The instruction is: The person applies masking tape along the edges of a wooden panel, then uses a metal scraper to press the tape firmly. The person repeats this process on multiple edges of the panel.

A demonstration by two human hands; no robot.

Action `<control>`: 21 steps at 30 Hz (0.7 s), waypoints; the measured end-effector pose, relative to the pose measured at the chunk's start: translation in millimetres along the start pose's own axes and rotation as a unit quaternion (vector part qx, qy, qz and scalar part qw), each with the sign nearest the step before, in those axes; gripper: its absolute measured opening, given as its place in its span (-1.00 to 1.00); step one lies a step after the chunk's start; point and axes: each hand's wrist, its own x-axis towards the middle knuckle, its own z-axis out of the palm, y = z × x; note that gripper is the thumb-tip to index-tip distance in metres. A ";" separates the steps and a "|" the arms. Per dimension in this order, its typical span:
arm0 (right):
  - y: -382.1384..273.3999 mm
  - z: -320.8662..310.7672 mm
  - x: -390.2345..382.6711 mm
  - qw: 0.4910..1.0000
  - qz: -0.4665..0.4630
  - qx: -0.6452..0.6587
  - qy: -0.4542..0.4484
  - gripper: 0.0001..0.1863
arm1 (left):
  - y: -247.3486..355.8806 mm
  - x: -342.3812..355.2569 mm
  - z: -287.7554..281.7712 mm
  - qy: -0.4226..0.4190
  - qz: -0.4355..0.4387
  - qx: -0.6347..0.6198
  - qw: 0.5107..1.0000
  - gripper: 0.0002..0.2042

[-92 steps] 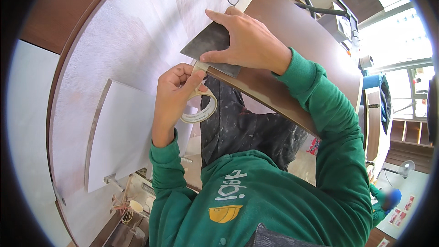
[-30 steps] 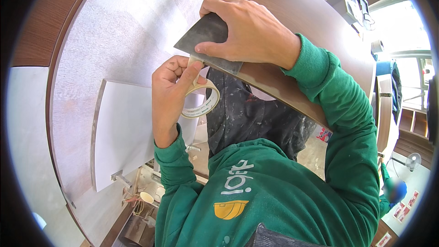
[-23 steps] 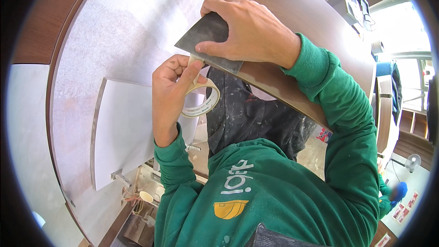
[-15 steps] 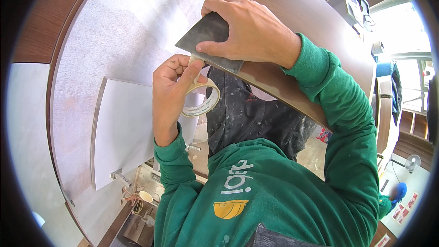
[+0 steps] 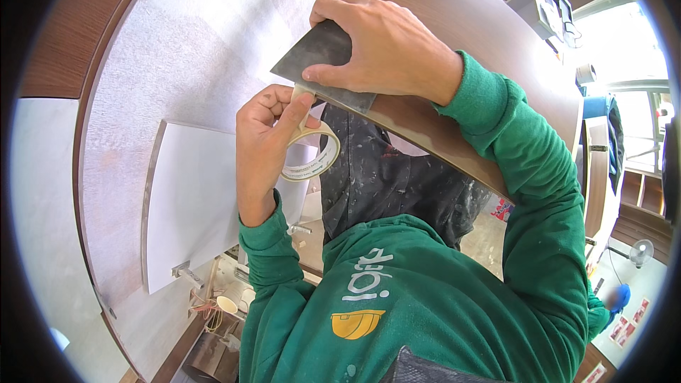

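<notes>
A strip of tape (image 5: 303,103) runs up from the tape roll (image 5: 310,152), just above the middle of the frame, to the lower edge of a flat grey scraper blade (image 5: 320,64). The left hand (image 5: 266,145) grasps the roll, its thumb pressing the strip. The right hand (image 5: 379,50), in the upper middle, lies flat over the blade with fingers spread and curled over its edges, holding it against the end of a brown board (image 5: 475,50). Behind them a pale wall panel (image 5: 191,42) fills the upper left. If the thumb eases, the strip could fold on itself or tear crookedly; if the blade shifts on the board, its edge may nick a fingertip.
</notes>
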 end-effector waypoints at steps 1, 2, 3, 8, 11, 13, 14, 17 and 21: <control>-0.3 -0.3 0.1 1.000 0.001 0.000 -0.003 -0.35 | 0.4 -0.1 0.2 0.001 0.000 0.000 1.000 -0.81; 0.0 -0.1 -0.1 1.000 0.001 0.000 -0.003 -0.35 | 0.4 -0.1 0.2 0.001 -0.001 0.001 1.000 -0.81; 0.5 0.4 -0.4 1.000 0.001 0.000 -0.003 -0.35 | 0.2 -0.2 0.0 0.000 -0.002 0.001 1.000 -0.81; 1.3 0.3 -1.2 1.000 0.001 0.009 0.003 -0.36 | 3.1 -0.4 0.4 0.011 -0.004 0.050 0.999 -0.79; 1.4 0.2 -1.5 1.000 0.007 0.013 -0.002 -0.37 | 11.4 -1.3 -1.7 0.021 -0.007 0.111 0.994 -0.72; 0.1 -1.5 -1.9 1.000 0.014 0.014 -0.011 -0.37 | 19.3 -2.1 -2.6 0.015 -0.013 0.147 0.989 -0.68; -0.1 -1.7 -1.9 1.000 0.012 0.013 -0.010 -0.37 | 22.6 -2.5 -1.6 0.010 -0.015 0.143 0.990 -0.68; 0.8 -0.7 -1.5 1.000 0.008 0.013 -0.009 -0.37 | 29.9 -2.8 0.6 -0.003 -0.021 0.140 0.990 -0.67; 2.1 1.8 0.0 1.000 0.014 0.009 -0.009 -0.35 | 35.9 -3.6 1.7 -0.005 -0.023 0.155 0.988 -0.64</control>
